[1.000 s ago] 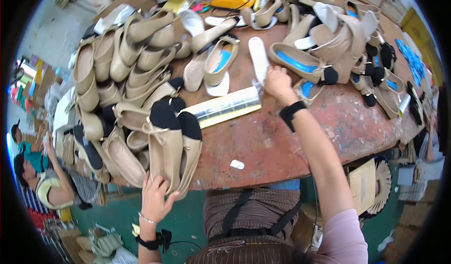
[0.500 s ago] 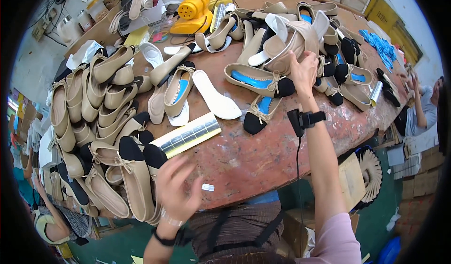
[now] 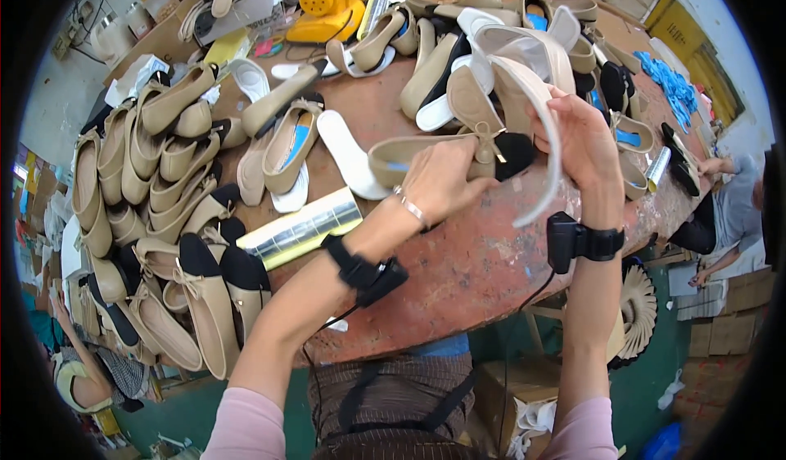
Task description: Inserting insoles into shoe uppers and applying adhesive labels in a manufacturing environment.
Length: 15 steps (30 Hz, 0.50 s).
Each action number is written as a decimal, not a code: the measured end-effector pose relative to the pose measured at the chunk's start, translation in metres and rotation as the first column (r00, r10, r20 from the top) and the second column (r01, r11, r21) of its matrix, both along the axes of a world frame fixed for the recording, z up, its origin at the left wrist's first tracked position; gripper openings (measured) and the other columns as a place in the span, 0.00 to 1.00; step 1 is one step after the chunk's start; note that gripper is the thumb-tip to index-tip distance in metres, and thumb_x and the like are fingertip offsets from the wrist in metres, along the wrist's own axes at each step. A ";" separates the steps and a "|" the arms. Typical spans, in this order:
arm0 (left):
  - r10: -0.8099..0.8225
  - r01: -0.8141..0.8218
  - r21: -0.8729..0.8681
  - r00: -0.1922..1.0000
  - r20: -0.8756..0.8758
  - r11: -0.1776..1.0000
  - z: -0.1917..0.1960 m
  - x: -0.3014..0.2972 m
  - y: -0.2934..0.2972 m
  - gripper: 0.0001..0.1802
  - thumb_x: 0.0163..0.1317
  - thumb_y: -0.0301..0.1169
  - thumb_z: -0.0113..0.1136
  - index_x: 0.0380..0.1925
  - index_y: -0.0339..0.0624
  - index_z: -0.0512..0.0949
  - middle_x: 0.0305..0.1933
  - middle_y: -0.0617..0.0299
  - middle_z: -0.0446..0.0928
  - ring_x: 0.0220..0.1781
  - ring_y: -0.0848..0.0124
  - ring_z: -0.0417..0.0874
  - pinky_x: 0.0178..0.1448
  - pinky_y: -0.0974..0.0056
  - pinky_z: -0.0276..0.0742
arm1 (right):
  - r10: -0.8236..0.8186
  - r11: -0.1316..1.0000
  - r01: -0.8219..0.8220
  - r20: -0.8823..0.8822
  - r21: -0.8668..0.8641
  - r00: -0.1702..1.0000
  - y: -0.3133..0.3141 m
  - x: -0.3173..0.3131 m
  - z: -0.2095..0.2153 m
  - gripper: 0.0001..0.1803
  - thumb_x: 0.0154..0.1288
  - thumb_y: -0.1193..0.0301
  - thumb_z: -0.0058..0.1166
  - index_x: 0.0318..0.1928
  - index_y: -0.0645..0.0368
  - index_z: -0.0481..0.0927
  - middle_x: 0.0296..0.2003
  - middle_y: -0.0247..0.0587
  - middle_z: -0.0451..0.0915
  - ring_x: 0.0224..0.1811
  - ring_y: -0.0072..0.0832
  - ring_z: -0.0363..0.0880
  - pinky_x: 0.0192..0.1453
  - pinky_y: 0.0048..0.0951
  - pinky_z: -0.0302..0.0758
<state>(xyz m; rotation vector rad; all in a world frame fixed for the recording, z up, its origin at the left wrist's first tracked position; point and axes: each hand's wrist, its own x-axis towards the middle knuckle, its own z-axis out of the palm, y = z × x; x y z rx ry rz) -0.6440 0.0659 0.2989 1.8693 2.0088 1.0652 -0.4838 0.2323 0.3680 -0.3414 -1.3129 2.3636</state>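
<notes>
My left hand (image 3: 442,178) reaches across the table and is closed on a beige flat shoe (image 3: 391,159) with a black toe and a small bow. The shoe's toe points right, and a little blue lining shows inside it. My right hand (image 3: 580,133), raised just to the right of that toe, pinches a long pale insole (image 3: 550,145). The insole is seen nearly edge-on, bent in a curve and slightly blurred. Behind both hands lie more insoles, among them a beige one (image 3: 471,98) and a white one (image 3: 434,114).
Many beige flats (image 3: 172,133) are heaped at the left. A silver-and-yellow roll (image 3: 303,227) and a white insole (image 3: 348,153) lie mid-table. A yellow blower (image 3: 329,6) stands at the back. Blue plastic (image 3: 671,83) lies far right, near another person (image 3: 729,206).
My left hand has come from the near left edge onto the flat shoe. My right hand has drawn back from the pile with the insole in its fingers.
</notes>
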 end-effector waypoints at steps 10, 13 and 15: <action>0.303 -0.310 -0.317 0.950 -0.072 0.896 -0.074 0.079 -0.226 0.21 0.57 0.36 0.71 0.43 0.38 0.72 0.33 0.50 0.77 0.38 0.50 0.81 0.39 0.53 0.75 | -0.034 0.932 -0.141 0.468 0.333 0.883 -0.098 0.023 -0.066 0.22 0.72 0.53 0.55 0.49 0.61 0.84 0.27 0.25 0.73 0.22 0.11 0.64 0.25 0.18 0.57; 0.302 -0.358 -0.378 0.932 -0.202 0.854 -0.076 0.083 -0.278 0.22 0.54 0.37 0.73 0.44 0.39 0.75 0.41 0.51 0.78 0.48 0.52 0.80 0.48 0.51 0.75 | -0.086 0.945 -0.129 0.610 0.299 0.787 -0.137 0.030 -0.072 0.24 0.74 0.51 0.50 0.45 0.60 0.87 0.27 0.26 0.73 0.26 0.13 0.67 0.30 0.19 0.62; 0.353 -0.452 -0.220 0.857 -0.375 0.864 -0.060 0.077 -0.306 0.24 0.51 0.38 0.75 0.45 0.41 0.78 0.55 0.50 0.76 0.60 0.48 0.74 0.60 0.47 0.71 | -0.144 0.892 -0.153 0.588 0.426 0.796 -0.151 0.034 -0.074 0.24 0.77 0.55 0.47 0.49 0.63 0.85 0.30 0.34 0.76 0.34 0.20 0.73 0.41 0.23 0.68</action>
